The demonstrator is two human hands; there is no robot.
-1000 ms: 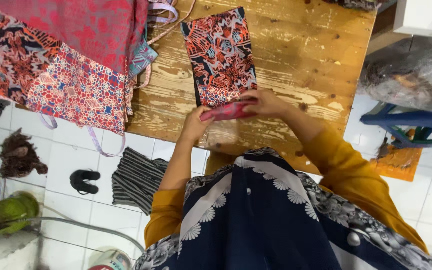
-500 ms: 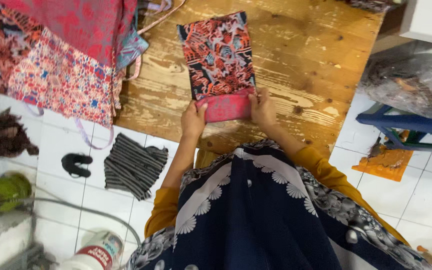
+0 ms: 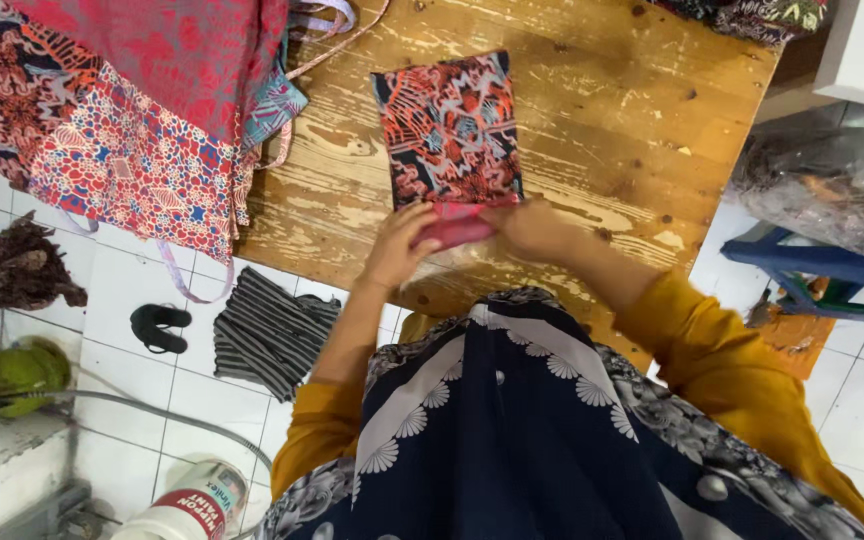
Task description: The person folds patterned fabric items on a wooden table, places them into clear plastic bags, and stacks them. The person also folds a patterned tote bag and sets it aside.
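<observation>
Batik pouch [image 3: 449, 130] lies flat on the wooden table [image 3: 612, 120]; my left hand [image 3: 399, 245] and right hand [image 3: 532, 228] pinch its pink folded edge [image 3: 457, 226], fingers clamped together on it

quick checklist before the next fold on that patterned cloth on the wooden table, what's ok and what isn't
1. Patterned cloth lies flat on the wooden table: ok.
2. Left hand on the near pink edge: ok.
3. Right hand on the same edge: ok.
4. Pink edge turned over evenly: cannot tell, the hands cover part of it.
5. Table bare around the cloth on its far and right sides: ok.
6. Pile of printed fabrics apart from the cloth: ok.
</observation>
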